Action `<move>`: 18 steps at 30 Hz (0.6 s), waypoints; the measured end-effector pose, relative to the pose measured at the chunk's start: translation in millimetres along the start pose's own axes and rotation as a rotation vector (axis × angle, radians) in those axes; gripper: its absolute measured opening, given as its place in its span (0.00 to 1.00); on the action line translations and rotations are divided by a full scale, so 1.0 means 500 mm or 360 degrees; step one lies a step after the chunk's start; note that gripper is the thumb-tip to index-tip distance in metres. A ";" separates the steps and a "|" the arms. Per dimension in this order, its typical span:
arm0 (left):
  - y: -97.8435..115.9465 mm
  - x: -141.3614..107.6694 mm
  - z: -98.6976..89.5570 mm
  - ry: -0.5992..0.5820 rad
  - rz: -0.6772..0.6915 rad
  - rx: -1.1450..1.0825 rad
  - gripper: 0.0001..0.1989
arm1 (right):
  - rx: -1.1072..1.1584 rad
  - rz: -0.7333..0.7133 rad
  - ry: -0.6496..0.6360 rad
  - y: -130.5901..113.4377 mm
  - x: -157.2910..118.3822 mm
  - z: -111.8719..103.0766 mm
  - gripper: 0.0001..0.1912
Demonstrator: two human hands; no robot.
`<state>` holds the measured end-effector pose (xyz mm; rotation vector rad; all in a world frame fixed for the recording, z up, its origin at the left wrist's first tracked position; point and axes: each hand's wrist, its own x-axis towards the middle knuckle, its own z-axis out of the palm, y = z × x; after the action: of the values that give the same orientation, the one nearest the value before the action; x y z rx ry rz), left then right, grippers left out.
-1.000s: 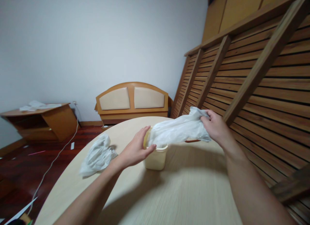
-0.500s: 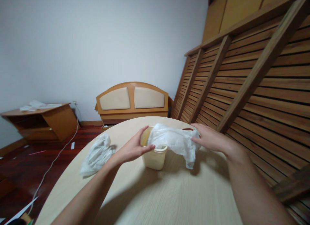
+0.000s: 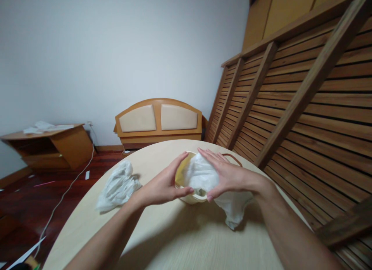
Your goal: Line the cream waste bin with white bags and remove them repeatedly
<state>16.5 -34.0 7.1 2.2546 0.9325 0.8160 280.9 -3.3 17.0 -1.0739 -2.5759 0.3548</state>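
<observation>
A small cream plastic bin (image 3: 193, 200) stands on the round table, its yellow inner wall showing at the left. My left hand (image 3: 170, 180) holds the bin's left side, thumb at the front of the rim. A thin white plastic bag (image 3: 202, 175) lies in the mouth of the bin and over its right rim, with a loose end hanging down to the right. My right hand (image 3: 225, 175) grips the bag against the bin's right rim, fingers at the back and thumb at the front. Beyond that hand a brown curved strip (image 3: 234, 158) shows, partly hidden.
Another crumpled white plastic bag (image 3: 117, 188) lies on the left of the round table (image 3: 162, 239). Behind are a wooden headboard (image 3: 158, 118), a low cabinet (image 3: 64, 146) and a slatted wooden frame (image 3: 290, 107) leaning on the right. A cable (image 3: 69, 186) runs across the floor.
My right hand has moved left onto the bin's mouth, pushing the bag in over the rim. The bin has shifted slightly right and tilted. The bag's loose end hangs lower and farther right.
</observation>
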 end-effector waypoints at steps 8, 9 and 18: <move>0.000 -0.001 -0.001 0.0007 0.0028 -0.0013 0.50 | 0.0244 0.0001 0.0028 0.009 -0.011 -0.004 0.63; 0.000 -0.001 -0.002 0.0007 0.0021 -0.0007 0.50 | 0.0244 0.0001 0.0043 0.009 -0.010 -0.005 0.59; -0.014 0.000 -0.004 0.0047 -0.0024 0.0033 0.49 | 0.0051 0.0043 0.0199 0.033 -0.004 -0.010 0.35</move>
<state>12.3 -29.1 3.4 2.2560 0.9746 0.8388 294.8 7.1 15.4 -1.0852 -2.4397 0.3240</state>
